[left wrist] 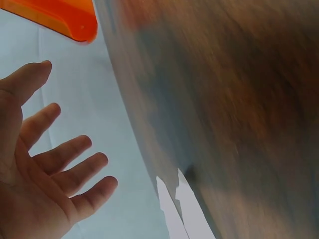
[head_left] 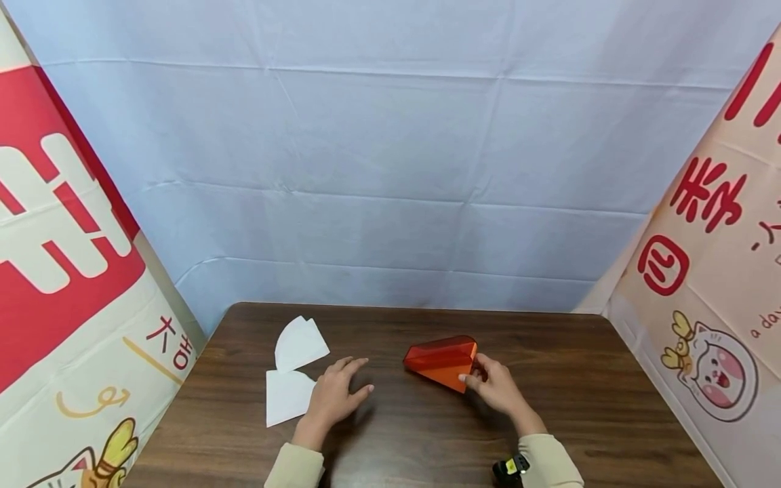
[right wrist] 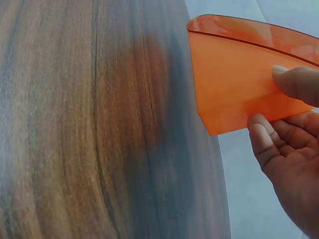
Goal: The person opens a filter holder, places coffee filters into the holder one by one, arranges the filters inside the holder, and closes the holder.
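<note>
A translucent orange plastic wedge-shaped container (head_left: 441,363) is pinched at its right end between the thumb and fingers of my right hand (head_left: 497,388). In the right wrist view, the thumb lies on the container's (right wrist: 229,74) broad side, with the curled fingers underneath. It appears raised off the table, its blurred reflection apart from it. My left hand (head_left: 335,394) is spread above the table, fingers extended and holding nothing. Just left of it lie two white paper pieces, a curved-edged one (head_left: 299,344) behind and another (head_left: 287,396) nearer, partly hidden by the hand.
The dark wood-grain table (head_left: 390,434) has rounded far corners. A pale blue cloth (head_left: 390,169) hangs behind it, and printed cloths flank it at left (head_left: 73,271) and right (head_left: 702,271). A black device (head_left: 510,469) sits at the right wrist.
</note>
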Demonstrator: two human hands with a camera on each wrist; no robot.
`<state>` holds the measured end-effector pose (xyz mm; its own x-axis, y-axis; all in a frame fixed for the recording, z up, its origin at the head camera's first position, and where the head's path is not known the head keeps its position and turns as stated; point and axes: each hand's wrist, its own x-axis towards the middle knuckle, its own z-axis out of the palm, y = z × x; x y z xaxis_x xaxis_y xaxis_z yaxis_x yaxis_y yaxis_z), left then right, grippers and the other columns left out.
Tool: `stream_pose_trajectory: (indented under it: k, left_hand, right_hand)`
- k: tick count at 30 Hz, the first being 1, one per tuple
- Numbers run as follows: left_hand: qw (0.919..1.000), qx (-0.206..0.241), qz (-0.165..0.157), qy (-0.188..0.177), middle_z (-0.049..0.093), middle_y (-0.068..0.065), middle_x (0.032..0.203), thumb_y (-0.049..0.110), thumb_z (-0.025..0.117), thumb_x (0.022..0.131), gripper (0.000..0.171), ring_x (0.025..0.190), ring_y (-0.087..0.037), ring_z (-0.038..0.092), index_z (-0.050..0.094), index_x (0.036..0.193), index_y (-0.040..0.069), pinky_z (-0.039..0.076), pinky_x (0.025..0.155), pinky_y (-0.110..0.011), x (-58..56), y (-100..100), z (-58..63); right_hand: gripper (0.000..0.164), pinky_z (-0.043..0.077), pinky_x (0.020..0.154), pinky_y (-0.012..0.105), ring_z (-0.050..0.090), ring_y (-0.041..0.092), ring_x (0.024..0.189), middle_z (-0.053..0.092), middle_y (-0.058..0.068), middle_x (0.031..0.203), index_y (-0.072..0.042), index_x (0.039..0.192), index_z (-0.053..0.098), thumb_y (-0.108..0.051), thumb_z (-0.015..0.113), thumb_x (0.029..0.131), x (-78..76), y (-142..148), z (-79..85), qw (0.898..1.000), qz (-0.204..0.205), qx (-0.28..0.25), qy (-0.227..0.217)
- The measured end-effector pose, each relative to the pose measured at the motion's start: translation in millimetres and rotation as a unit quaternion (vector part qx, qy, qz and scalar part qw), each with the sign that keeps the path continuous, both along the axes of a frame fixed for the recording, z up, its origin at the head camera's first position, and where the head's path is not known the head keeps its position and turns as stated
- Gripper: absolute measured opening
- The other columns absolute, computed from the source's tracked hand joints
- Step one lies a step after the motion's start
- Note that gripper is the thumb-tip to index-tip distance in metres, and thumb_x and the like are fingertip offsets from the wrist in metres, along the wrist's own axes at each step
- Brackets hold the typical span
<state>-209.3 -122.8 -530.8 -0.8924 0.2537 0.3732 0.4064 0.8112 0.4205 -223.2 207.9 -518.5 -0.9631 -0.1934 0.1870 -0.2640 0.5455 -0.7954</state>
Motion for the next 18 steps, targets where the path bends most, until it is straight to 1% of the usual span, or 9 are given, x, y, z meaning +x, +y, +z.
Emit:
stream_pose_trajectory:
  k: [5,8,12,14,18]
  left_hand:
    - [0.9998,-0.005,0.013,0.010,0.057,-0.019,0.117,0.034,0.075,0.077,0.049,0.099,-0.039,0.057,0.063,0.119,0.014,0.046,0.075,-0.053,3.1,-5,-0.8]
    - [0.9997,-0.007,0.017,0.018,0.058,-0.019,0.115,0.034,0.075,0.076,0.048,0.097,-0.038,0.058,0.064,0.118,0.013,0.047,0.074,-0.053,4.6,-7,-1.7]
    - [0.9995,-0.011,0.021,0.021,0.058,-0.018,0.115,0.035,0.075,0.077,0.048,0.096,-0.038,0.058,0.064,0.118,0.013,0.048,0.072,-0.052,6.3,-11,-2.7]
    - [0.9994,-0.014,0.023,0.020,0.058,-0.018,0.115,0.035,0.075,0.077,0.047,0.097,-0.038,0.058,0.064,0.117,0.013,0.048,0.072,-0.051,6.6,-14,-3.3]
    - [0.9992,-0.012,0.023,0.029,0.059,-0.019,0.114,0.034,0.076,0.076,0.047,0.096,-0.038,0.058,0.065,0.116,0.012,0.048,0.071,-0.051,7.0,-19,-5.0]
  right_hand:
    - [0.019,0.037,0.052,0.026,0.044,0.014,0.059,0.049,0.001,0.069,-0.001,0.095,0.058,-0.009,0.070,0.082,1.1,-1,0.3,1.000,0.019,0.005,0.014]
    - [0.021,0.037,0.052,0.026,0.044,0.012,0.058,0.050,0.000,0.069,-0.001,0.099,0.058,-0.010,0.069,0.083,0.7,-2,-0.2,0.999,0.035,0.009,0.014]
    - [0.022,0.037,0.051,0.026,0.044,0.012,0.058,0.049,0.000,0.070,-0.001,0.101,0.057,-0.010,0.068,0.084,-0.2,-4,-1.1,0.999,0.048,0.014,0.007]
    - [0.021,0.037,0.052,0.026,0.044,0.012,0.058,0.049,-0.001,0.069,-0.002,0.100,0.057,-0.010,0.068,0.084,-0.6,-5,-1.7,0.998,0.051,0.019,0.006]
    - [0.019,0.036,0.052,0.025,0.043,0.011,0.059,0.048,-0.001,0.070,-0.004,0.097,0.055,-0.009,0.068,0.084,0.3,-8,-1.3,0.998,0.061,0.025,-0.008]
